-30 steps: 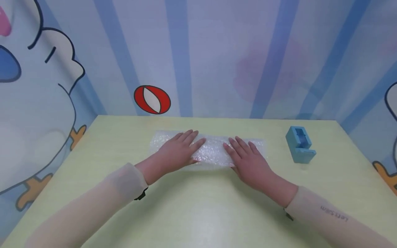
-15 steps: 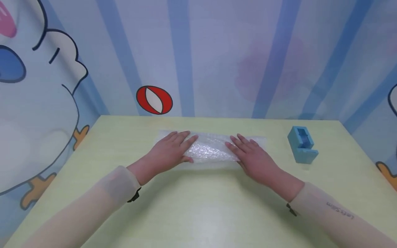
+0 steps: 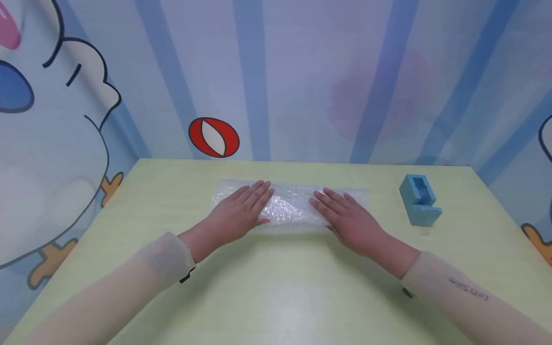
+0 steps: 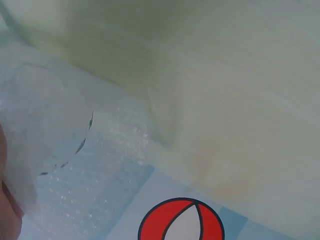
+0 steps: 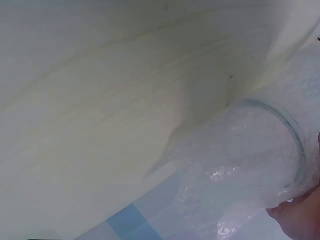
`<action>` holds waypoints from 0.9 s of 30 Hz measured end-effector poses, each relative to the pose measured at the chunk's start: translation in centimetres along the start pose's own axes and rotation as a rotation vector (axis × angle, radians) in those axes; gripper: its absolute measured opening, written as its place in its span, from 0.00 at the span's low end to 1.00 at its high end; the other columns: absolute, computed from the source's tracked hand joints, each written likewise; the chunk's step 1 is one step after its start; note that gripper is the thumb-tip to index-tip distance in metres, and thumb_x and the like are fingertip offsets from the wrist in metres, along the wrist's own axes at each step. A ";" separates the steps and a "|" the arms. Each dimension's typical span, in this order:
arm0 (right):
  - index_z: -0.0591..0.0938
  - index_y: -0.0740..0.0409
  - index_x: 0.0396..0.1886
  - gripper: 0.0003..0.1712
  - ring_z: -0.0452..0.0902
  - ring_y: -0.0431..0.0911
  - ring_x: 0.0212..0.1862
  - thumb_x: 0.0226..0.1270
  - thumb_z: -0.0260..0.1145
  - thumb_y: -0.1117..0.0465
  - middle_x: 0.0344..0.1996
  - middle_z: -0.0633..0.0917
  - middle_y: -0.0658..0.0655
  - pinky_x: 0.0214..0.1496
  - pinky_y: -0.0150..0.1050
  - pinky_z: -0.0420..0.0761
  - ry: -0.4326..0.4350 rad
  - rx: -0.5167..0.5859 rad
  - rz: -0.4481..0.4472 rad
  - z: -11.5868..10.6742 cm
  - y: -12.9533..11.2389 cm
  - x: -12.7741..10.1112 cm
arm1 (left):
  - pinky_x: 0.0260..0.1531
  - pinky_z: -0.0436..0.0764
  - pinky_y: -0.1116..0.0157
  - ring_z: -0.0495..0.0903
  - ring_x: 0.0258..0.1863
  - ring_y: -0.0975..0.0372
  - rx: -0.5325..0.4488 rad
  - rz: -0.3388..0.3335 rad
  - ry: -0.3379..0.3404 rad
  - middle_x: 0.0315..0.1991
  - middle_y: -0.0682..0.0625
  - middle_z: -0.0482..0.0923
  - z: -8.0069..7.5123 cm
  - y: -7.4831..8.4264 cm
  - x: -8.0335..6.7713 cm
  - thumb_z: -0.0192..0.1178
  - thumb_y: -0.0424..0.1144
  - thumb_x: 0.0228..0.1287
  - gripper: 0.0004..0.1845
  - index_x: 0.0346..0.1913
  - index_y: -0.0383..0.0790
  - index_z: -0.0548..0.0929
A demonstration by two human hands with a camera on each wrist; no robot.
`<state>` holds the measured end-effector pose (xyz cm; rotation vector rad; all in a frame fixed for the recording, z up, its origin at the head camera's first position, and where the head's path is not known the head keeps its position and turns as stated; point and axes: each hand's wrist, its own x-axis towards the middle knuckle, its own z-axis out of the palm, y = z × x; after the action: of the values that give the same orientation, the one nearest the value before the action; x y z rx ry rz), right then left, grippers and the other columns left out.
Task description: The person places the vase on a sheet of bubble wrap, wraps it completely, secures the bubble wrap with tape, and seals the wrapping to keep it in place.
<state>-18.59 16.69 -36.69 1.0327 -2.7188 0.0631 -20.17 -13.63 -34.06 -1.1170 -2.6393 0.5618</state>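
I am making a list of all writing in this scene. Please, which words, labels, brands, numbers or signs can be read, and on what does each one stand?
"Let'sSlim", as well as it can be made out, upside down in the head view: small dark print on the pale sheer right sleeve.
Blue plastic tape dispenser: no writing shows.
Clear bubble wrap roll under both hands: none.
Red-and-white ball on the cartoon backdrop: a picture, no text.

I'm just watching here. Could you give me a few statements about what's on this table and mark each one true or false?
1. Both hands, the left hand and the right hand, lie flat on the bubble wrap. True.
2. The tape dispenser is red. False: it is blue.
3. The tape dispenser stands to the right of the bubble wrap. True.
4. The right hand holds the tape dispenser. False: it rests on the bubble wrap, apart from the dispenser.
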 end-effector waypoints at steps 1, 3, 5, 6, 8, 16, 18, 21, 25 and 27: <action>0.67 0.61 0.77 0.34 0.65 0.61 0.77 0.73 0.64 0.63 0.76 0.71 0.62 0.75 0.61 0.69 0.005 -0.005 -0.006 0.1 0.0 0.0 | 0.76 0.68 0.55 0.62 0.80 0.50 -0.004 -0.005 -0.010 0.80 0.40 0.62 0.1 0.1 0.0 0.51 0.54 0.78 0.37 0.79 0.35 0.61; 0.67 0.62 0.76 0.34 0.65 0.61 0.77 0.73 0.64 0.62 0.76 0.71 0.63 0.75 0.60 0.70 0.012 -0.014 -0.015 0.3 0.2 -0.1 | 0.78 0.67 0.54 0.61 0.81 0.50 -0.023 -0.019 -0.015 0.80 0.40 0.60 0.3 0.3 -0.1 0.50 0.54 0.79 0.37 0.79 0.34 0.60; 0.67 0.62 0.77 0.36 0.65 0.61 0.77 0.73 0.65 0.58 0.76 0.70 0.63 0.76 0.59 0.69 0.018 -0.017 -0.022 0.5 0.4 -0.1 | 0.78 0.65 0.53 0.59 0.81 0.49 -0.049 -0.029 -0.005 0.81 0.39 0.59 0.5 0.4 -0.1 0.52 0.58 0.77 0.40 0.79 0.34 0.59; 0.66 0.62 0.77 0.38 0.64 0.61 0.78 0.72 0.66 0.56 0.76 0.70 0.64 0.76 0.59 0.69 0.021 -0.015 -0.026 0.6 0.5 0.0 | 0.78 0.65 0.52 0.59 0.81 0.48 -0.060 -0.033 -0.001 0.81 0.39 0.58 0.6 0.4 -0.1 0.53 0.61 0.75 0.43 0.79 0.34 0.58; 0.65 0.63 0.77 0.43 0.63 0.62 0.78 0.69 0.68 0.49 0.77 0.69 0.64 0.77 0.58 0.68 0.027 -0.010 -0.038 0.7 0.8 0.0 | 0.79 0.65 0.51 0.58 0.81 0.46 -0.082 -0.038 0.005 0.81 0.38 0.57 0.8 0.5 -0.1 0.57 0.67 0.69 0.50 0.79 0.33 0.58; 0.62 0.62 0.79 0.61 0.60 0.62 0.80 0.52 0.80 0.41 0.78 0.66 0.64 0.79 0.57 0.66 -0.002 -0.006 -0.048 0.9 1.7 0.7 | 0.77 0.67 0.51 0.64 0.78 0.45 -0.076 -0.056 -0.001 0.78 0.36 0.63 0.8 0.2 0.6 0.71 0.62 0.58 0.56 0.78 0.32 0.58; 0.62 0.62 0.79 0.62 0.60 0.62 0.79 0.50 0.82 0.42 0.78 0.66 0.64 0.79 0.58 0.66 -0.007 0.001 -0.047 0.9 1.9 0.9 | 0.76 0.68 0.51 0.67 0.76 0.45 -0.093 -0.059 -0.004 0.76 0.36 0.65 0.6 0.2 0.8 0.73 0.61 0.57 0.56 0.78 0.31 0.59; 0.61 0.62 0.79 0.65 0.59 0.62 0.80 0.46 0.83 0.41 0.79 0.65 0.63 0.79 0.60 0.65 -0.025 0.010 -0.044 0.8 2.2 1.2 | 0.75 0.71 0.51 0.70 0.74 0.44 -0.153 -0.073 -0.015 0.74 0.35 0.68 0.2 0.3 0.9 0.74 0.60 0.55 0.56 0.77 0.31 0.60; 0.60 0.58 0.80 0.68 0.57 0.61 0.81 0.44 0.84 0.41 0.80 0.63 0.61 0.78 0.66 0.62 -0.062 0.007 -0.018 0.5 2.8 1.6 | 0.73 0.73 0.50 0.72 0.72 0.44 -0.264 -0.114 -0.048 0.72 0.35 0.70 -0.8 0.7 1.2 0.76 0.60 0.53 0.56 0.76 0.30 0.63; 0.60 0.56 0.81 0.68 0.57 0.60 0.81 0.43 0.84 0.41 0.81 0.62 0.60 0.78 0.68 0.60 -0.080 0.001 0.000 0.3 3.1 1.9 | 0.72 0.74 0.50 0.73 0.71 0.44 -0.309 -0.136 -0.068 0.72 0.34 0.71 -1.2 1.0 1.4 0.76 0.61 0.53 0.56 0.75 0.30 0.63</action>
<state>-22.06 17.74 -36.43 1.0569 -2.7902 0.0238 -20.09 -11.67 -33.29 -0.9975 -2.9043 0.1710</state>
